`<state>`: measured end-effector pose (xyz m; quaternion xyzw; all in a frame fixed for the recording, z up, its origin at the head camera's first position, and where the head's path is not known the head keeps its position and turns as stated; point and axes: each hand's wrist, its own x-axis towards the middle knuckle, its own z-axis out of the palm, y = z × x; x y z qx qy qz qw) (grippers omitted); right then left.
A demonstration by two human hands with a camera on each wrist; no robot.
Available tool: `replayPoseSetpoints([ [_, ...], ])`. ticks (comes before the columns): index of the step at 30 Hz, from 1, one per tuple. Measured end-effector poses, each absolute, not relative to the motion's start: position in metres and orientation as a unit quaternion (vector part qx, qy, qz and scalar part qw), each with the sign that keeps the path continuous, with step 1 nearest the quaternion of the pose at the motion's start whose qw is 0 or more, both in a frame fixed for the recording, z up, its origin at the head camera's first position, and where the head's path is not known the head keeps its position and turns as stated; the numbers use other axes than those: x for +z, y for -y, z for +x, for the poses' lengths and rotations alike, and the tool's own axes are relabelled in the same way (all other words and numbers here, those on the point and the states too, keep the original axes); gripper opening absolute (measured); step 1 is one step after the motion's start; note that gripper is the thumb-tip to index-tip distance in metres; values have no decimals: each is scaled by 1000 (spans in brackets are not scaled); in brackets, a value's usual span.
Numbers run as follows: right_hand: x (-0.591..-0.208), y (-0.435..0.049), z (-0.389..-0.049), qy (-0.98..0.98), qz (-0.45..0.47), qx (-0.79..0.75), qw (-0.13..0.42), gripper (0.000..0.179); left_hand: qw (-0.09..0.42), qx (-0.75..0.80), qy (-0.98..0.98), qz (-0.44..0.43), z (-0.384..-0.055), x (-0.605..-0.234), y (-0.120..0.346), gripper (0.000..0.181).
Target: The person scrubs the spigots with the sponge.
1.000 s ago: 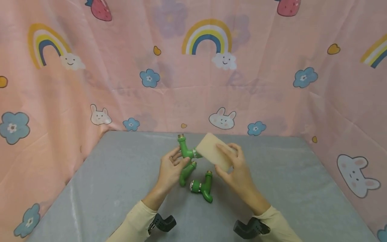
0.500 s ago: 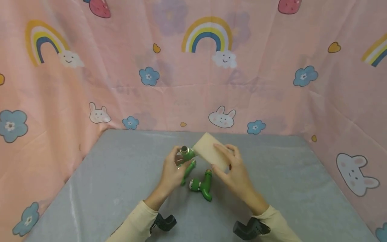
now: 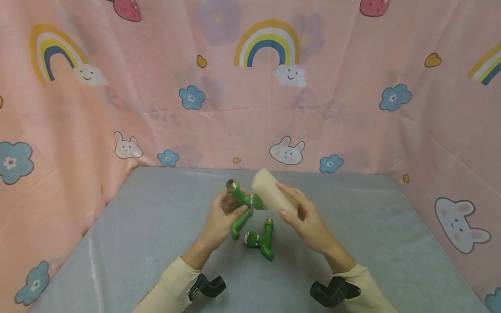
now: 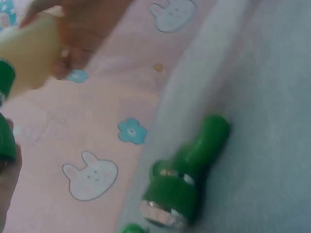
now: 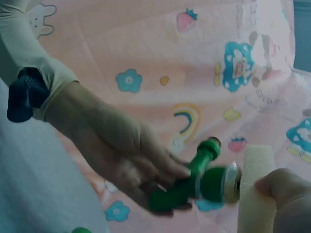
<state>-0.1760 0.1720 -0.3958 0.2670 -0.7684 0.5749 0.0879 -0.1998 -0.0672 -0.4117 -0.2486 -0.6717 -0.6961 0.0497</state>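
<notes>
In the head view my left hand (image 3: 217, 221) grips a green tap (image 3: 243, 199), its threaded brass end pointing up and left. My right hand (image 3: 315, 226) holds a thick cream sponge (image 3: 272, 191) between thumb and fingers. The right wrist view shows the sponge (image 5: 255, 204) right at the end of the held tap's round knob (image 5: 218, 183). Below the hands lies a second green tap (image 3: 240, 224), partly hidden by the left hand. A third tap (image 3: 267, 241) rests nearer me, its knob to the left, also seen as a tap (image 4: 182, 174) in the left wrist view.
A grey cloth (image 3: 156, 243) covers the tabletop. Behind and at both sides hangs a pink curtain (image 3: 219, 134) printed with rainbows, flowers and rabbits. Each sleeve carries a black wrist mount, such as the right mount (image 3: 332, 292).
The left hand has turned the held tap, tipping its threaded end toward me and then back up. The right hand has tilted the sponge so its narrow side shows. The tap nearest me stays put.
</notes>
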Motion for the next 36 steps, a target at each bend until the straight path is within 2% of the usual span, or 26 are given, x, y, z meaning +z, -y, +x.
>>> replayPoseSetpoints([
  [5, -395, -181, -182, 785, 231, 568, 91, 56, -42, -768, 608, -198, -200, -406, 72, 38],
  [8, -390, -182, -179, 786, 223, 565, 120, 58, -82, -786, 583, -189, -201, -405, 73, 44],
  [12, -383, -174, -165, 793, 276, 514, 177, 64, -129, -792, 563, -198, -201, -407, 71, 53],
  [16, -381, -167, -159, 804, 300, 464, 218, 69, -155, -802, 537, -212, -201, -408, 69, 57],
  [25, -392, -177, -179, 830, 212, 459, 236, 67, -198, -833, 491, -162, -203, -411, 73, 52],
  [27, -389, -178, -177, 828, 211, 456, 251, 69, -203, -835, 489, -152, -204, -411, 72, 52],
  [31, -385, -171, -169, 818, 266, 433, 270, 71, -186, -827, 514, -131, -205, -410, 71, 49],
  [34, -390, -169, -171, 823, 280, 414, 269, 67, -143, -810, 558, -111, -205, -411, 71, 49],
  [36, -393, -172, -175, 839, 257, 402, 262, 65, -106, -788, 599, -94, -206, -413, 71, 50],
])
